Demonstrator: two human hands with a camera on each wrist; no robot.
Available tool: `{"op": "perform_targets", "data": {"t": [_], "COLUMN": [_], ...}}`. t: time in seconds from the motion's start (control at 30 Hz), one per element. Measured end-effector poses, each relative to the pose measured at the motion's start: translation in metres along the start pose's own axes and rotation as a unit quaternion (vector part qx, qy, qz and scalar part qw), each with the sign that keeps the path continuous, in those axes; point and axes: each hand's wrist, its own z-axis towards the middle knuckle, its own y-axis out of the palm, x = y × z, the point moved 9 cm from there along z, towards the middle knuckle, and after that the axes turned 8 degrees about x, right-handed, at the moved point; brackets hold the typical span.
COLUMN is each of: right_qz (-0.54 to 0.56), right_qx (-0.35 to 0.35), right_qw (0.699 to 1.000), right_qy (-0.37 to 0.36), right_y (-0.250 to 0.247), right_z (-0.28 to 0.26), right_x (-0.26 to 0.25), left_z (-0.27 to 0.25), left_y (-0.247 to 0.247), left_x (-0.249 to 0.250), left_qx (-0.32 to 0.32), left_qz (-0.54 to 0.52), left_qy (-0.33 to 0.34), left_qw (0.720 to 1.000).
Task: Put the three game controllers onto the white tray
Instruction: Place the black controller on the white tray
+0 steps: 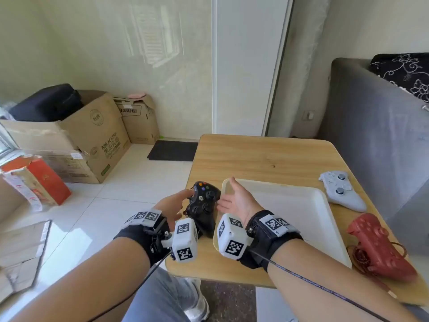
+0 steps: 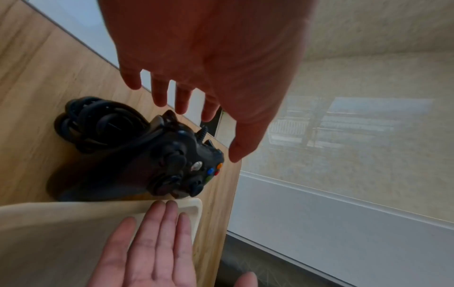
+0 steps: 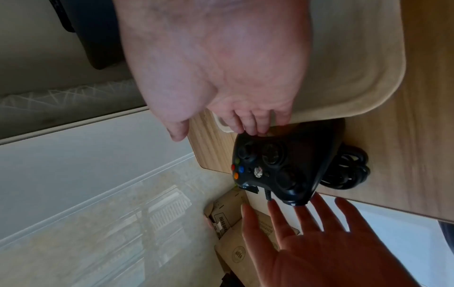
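A black game controller (image 1: 204, 203) lies on the wooden table (image 1: 255, 156) by its left edge, just left of the white tray (image 1: 301, 205). Its coiled cable (image 2: 93, 124) sits behind it. My left hand (image 1: 183, 203) is open with fingers spread at the controller's left side. My right hand (image 1: 226, 194) is open, palm facing left, over the tray's left rim. In the right wrist view my right hand's fingertips (image 3: 253, 130) reach the controller (image 3: 277, 167); I cannot tell if they touch it. A white controller (image 1: 341, 191) and a red controller (image 1: 376, 247) lie right of the tray.
Nothing lies inside the tray. The black controller overhangs the table's left edge, with tiled floor below. Cardboard boxes (image 1: 92, 140) stand on the floor at left. A grey sofa (image 1: 371, 126) stands close along the table's right side.
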Motion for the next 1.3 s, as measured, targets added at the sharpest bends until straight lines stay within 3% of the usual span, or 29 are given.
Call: {"op": "perform_targets", "data": {"t": [0.17,0.53,0.83,1.07,1.3], "right_qz": [0.044,0.061,0.086,0.100,0.104], "right_qx": [-0.014,-0.023,-0.061,-0.027,0.019], "right_qw": [0.998,0.997,0.994,0.993,0.992], "right_qy": [0.039,0.032,-0.015,-0.050,-0.065], "right_y": [0.010,0.007,0.012,-0.024,-0.077], "right_z": [0.008,0.020,0.019,0.011,0.009], "right_x": [0.009,0.021,0.001,-0.025,-0.032], "left_z": [0.004,0.016,-0.002,-0.016,-0.017], "left_y": [0.013,0.014,0.007,0.048,0.099], "left_x": [-0.001,-0.017,0.020,0.043,0.030], "left_qx": [-0.041,-0.017,0.004,-0.024,-0.035], "left_qz": [-0.032,-0.026,-0.055,-0.049,-0.044], "left_qy": [-0.007,-0.024,0.047,0.071,0.044], "left_qw": [0.999,0.999,0.997,0.996,0.997]}}
